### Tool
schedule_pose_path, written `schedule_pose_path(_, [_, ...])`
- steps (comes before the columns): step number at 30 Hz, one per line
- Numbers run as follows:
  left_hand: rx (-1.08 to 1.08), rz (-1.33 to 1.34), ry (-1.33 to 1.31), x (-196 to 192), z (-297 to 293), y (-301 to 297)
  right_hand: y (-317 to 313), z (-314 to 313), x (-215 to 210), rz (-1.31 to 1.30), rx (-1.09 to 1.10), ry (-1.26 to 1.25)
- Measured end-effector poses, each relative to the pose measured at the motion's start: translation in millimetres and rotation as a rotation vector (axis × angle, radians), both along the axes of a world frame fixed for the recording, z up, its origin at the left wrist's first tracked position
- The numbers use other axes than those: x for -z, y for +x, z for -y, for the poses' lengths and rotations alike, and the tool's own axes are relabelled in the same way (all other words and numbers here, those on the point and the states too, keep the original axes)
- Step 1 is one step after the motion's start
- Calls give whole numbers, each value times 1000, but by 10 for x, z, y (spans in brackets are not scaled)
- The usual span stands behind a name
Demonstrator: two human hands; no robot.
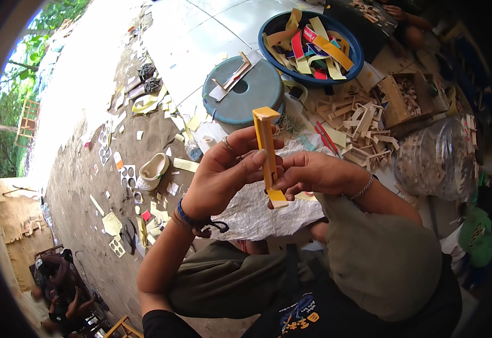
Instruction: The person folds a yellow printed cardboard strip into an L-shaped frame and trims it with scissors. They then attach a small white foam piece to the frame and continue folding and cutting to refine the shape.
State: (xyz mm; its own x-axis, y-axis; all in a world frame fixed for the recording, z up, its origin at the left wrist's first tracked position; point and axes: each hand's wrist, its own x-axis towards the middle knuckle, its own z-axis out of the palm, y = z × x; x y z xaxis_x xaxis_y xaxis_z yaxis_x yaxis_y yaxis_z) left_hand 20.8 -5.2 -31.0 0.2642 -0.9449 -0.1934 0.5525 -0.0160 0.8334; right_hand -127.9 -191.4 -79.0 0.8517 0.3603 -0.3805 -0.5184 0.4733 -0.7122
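Observation:
Between both hands I hold a narrow wooden piece with a yellow strip [263,135] along it; its two ends bend out like a long bracket. My left hand [235,163] grips its upper and middle part, thumb pressed on the front. Lower down, my right hand [308,172] pinches it near the bottom end. Behind it stands a round grey-green stool [218,84], on which lies a similar bracket-shaped piece [237,76] with a pale strip. White woven sacking [240,217] lies below my hands.
A blue basin [266,56] of coloured strips stands at the far right. Nearer are a heap of small wooden pieces [364,124], red-handled scissors [328,138], a cardboard box [395,110] and a clear plastic container [435,160]. Paper scraps and a pale clog [153,172] litter the ground left.

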Motion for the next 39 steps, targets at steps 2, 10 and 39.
schedule_pose_path(2, [35,57,28,47,-8,66,-6,49,21,4,14,-80])
schedule_pose_path(10, [-16,734,303,789,-13,195,-235,238,847,79,-335,-1425])
schedule_pose_path(39, [302,1725,22,1658,-14,-703,-922,1628,731,-138,302,-755])
